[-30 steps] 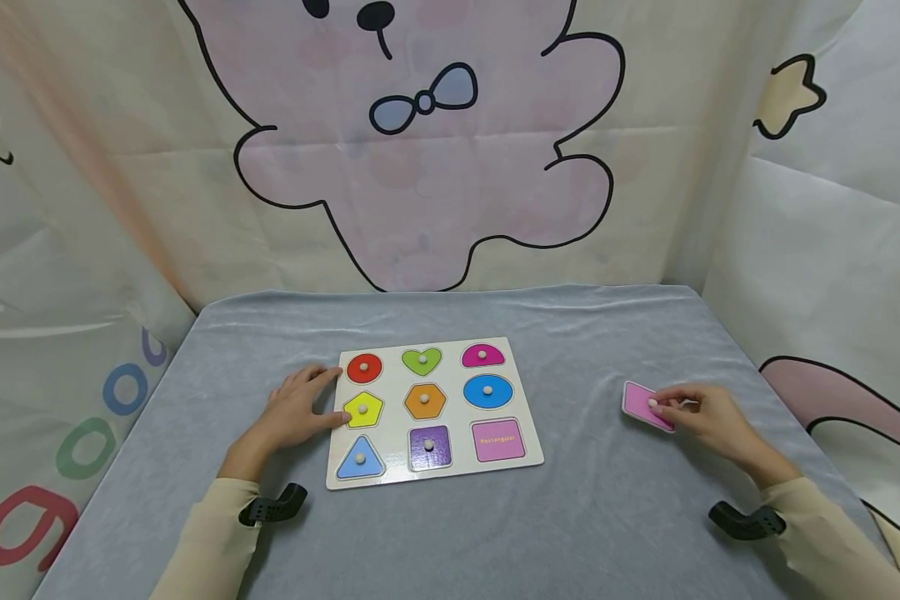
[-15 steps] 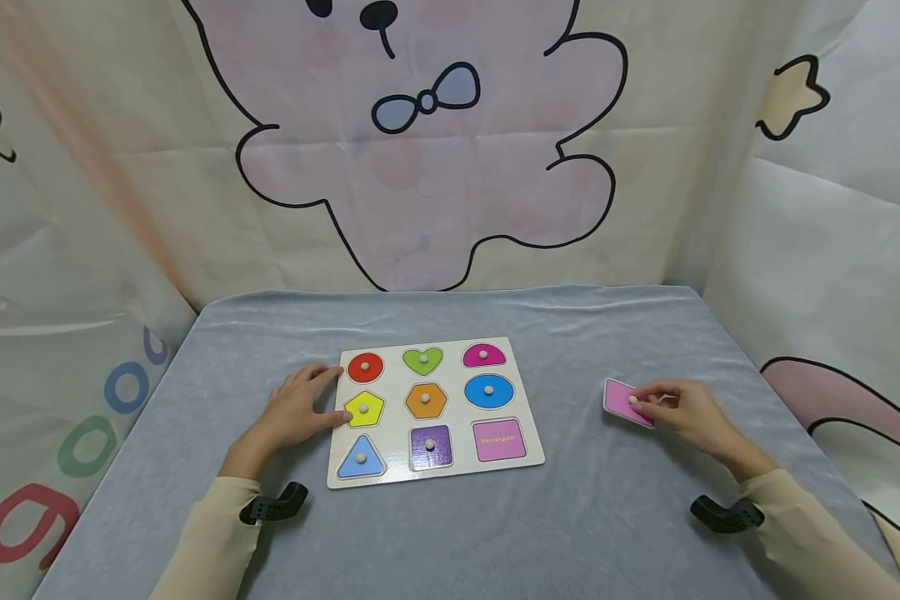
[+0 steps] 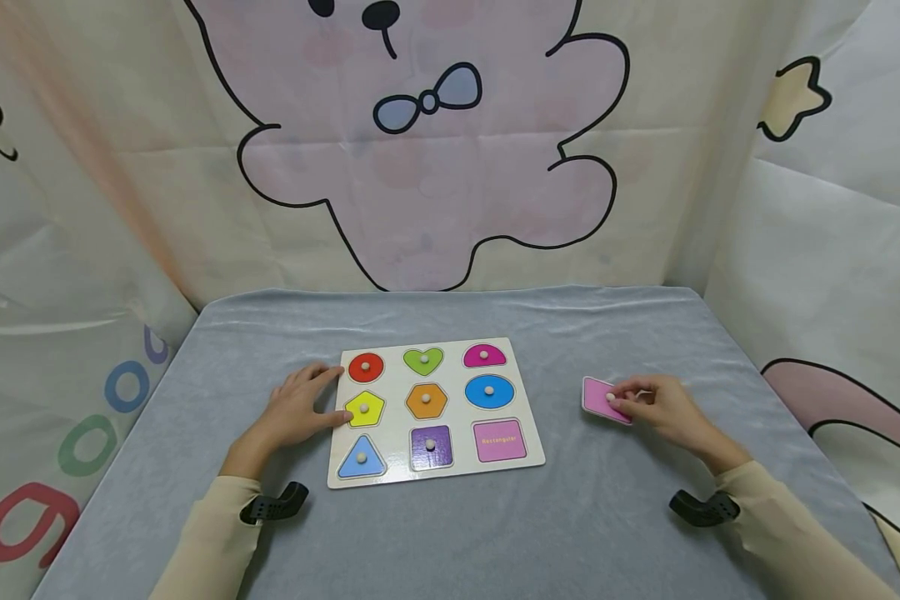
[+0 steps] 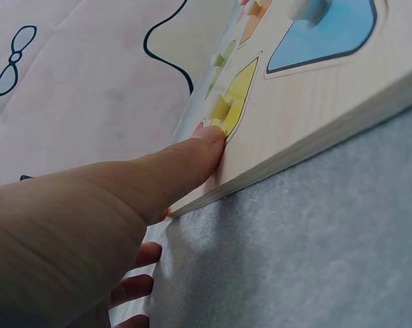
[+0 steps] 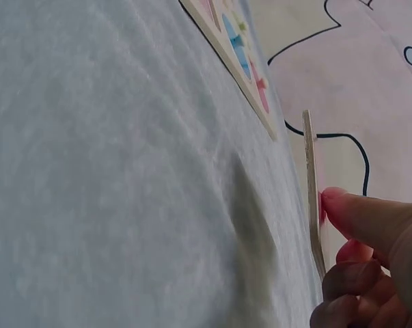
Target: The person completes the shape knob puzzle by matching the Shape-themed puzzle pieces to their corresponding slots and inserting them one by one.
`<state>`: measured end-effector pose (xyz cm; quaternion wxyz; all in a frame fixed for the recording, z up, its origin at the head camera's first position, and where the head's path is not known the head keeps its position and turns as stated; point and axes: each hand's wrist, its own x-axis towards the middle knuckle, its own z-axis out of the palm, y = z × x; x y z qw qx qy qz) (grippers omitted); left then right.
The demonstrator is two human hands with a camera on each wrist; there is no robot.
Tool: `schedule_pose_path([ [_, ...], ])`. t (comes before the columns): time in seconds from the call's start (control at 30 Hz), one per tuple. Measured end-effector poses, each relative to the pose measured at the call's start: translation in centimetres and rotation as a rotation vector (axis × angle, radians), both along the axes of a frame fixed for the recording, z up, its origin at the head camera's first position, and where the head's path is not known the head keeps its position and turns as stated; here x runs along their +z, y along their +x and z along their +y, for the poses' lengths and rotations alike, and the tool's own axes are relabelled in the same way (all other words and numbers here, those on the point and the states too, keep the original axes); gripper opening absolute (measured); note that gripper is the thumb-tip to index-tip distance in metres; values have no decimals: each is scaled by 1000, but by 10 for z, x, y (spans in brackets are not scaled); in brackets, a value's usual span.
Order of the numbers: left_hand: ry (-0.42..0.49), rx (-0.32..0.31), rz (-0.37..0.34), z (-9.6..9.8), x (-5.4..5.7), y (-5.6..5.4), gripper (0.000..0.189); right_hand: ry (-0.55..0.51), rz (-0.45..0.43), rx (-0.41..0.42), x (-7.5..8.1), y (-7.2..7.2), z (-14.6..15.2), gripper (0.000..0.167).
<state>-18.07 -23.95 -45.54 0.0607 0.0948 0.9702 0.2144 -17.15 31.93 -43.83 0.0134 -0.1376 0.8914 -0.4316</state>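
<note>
My right hand pinches the small knob of a pink rectangular puzzle piece and holds it tilted to the right of the puzzle board. In the right wrist view, the puzzle piece shows edge-on above the cloth, its shadow below. At the board's left edge rests my left hand, fingers spread, its thumb on the board touching the yellow pentagon piece. Seen in the left wrist view, the thumb lies by that piece's knob. A pink recess lettered "Rectangular" lies at the board's near right corner.
Knobbed pieces fill the board's other recesses, among them a purple square, a blue oval and a blue triangle. A grey-blue cloth covers the table. Printed curtains stand behind it and at both sides.
My right hand has carried the pink rectangular puzzle piece leftward, closer to the board. The left hand and the board have stayed in place.
</note>
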Motion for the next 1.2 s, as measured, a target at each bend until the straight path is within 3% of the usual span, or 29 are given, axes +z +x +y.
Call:
schedule_pose_path([
  [1.2, -11, 5, -10, 0, 0, -1, 83, -27, -29, 134, -4, -13, -57, 10],
])
